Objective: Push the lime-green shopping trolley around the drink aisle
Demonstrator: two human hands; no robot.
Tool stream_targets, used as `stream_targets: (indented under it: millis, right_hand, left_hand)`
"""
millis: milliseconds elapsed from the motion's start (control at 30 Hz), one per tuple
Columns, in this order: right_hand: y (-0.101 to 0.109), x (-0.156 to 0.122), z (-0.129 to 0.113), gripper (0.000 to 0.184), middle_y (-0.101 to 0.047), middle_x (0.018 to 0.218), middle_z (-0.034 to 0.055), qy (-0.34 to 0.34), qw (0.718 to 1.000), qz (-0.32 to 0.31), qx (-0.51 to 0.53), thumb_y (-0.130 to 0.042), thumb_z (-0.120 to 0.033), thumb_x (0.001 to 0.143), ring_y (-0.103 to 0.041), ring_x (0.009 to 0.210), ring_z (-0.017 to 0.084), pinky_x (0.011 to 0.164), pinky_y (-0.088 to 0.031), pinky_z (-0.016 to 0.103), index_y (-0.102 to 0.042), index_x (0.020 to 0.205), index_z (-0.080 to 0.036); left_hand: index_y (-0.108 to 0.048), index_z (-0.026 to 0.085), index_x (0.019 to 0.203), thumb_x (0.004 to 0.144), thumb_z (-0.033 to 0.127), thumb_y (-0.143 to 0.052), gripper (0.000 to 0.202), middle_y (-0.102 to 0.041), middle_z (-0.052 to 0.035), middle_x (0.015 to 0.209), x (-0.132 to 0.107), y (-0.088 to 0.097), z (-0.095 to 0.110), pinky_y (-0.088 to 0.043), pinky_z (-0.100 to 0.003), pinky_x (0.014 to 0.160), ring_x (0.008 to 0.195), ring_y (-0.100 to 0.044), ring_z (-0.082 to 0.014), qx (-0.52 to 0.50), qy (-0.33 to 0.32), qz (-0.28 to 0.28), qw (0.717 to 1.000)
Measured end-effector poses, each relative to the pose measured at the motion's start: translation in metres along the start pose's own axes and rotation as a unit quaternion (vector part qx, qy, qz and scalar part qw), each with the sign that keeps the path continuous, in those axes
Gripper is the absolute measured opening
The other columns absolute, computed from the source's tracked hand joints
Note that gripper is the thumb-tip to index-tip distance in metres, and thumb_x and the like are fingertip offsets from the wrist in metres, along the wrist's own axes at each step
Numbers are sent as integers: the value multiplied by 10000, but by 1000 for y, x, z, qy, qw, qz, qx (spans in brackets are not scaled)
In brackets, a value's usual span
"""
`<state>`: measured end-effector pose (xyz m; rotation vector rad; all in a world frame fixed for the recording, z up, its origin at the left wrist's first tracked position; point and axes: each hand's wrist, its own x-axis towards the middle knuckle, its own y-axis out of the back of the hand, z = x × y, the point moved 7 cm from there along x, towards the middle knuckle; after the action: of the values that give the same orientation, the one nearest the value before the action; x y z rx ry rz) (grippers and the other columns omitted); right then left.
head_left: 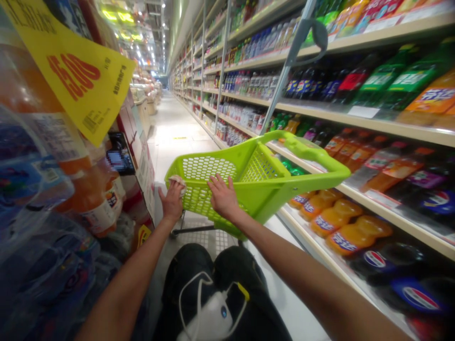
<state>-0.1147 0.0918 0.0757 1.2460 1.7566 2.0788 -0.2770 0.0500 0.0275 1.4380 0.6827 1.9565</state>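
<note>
A lime-green plastic shopping cart (265,192) with honeycomb holes stands sideways in front of me, its handle toward the right. My left hand (171,204) is at the cart's left end, closed on a crumpled pale cloth (178,182) that lies against the rim corner. On the near side of the basket, my right hand (223,198) rests with spread fingers reaching up to the rim; it holds nothing. Through the holes I make out no goods inside the basket.
Shelves of soda bottles (341,220) line the right side. Bottled drinks (64,156) and a yellow price sign (76,76) crowd the left. A white power bank (209,317) with a cable lies on my lap. A tiled aisle (167,118) runs ahead.
</note>
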Motion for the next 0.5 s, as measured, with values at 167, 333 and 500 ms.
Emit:
stream_targets:
  millis: [167,333,500]
  right_hand:
    - [3,-6,21,464,-462,1315,150,-55,998,-12,-26,-426,-154,790,-344,1257,281,1053,-48,569,-462,1248,-97]
    - [4,-17,26,468,-475,1309,130,-36,999,-1,-14,-423,-135,779,-353,1253,256,1061,-56,551,-468,1244,-104]
    - [11,-30,33,482,-473,1311,128,-20,1000,11,-15,-429,-127,770,-355,1257,240,1073,-50,510,-465,1250,-112]
  left_hand:
    - [-541,255,1079,822,102,-332,365,-497,-34,1309,27,-6,59,-9,-561,1087,1286,-344,-195,-18,-90,-63,994]
    - [-546,234,1079,835,103,-330,351,-520,-52,1285,35,-2,90,-37,-583,1074,1267,-375,-197,-25,-119,-58,991]
    - [-543,235,1099,845,121,-338,346,-535,-78,1266,30,-3,114,-22,-590,1068,1248,-401,-208,-14,-139,-70,988]
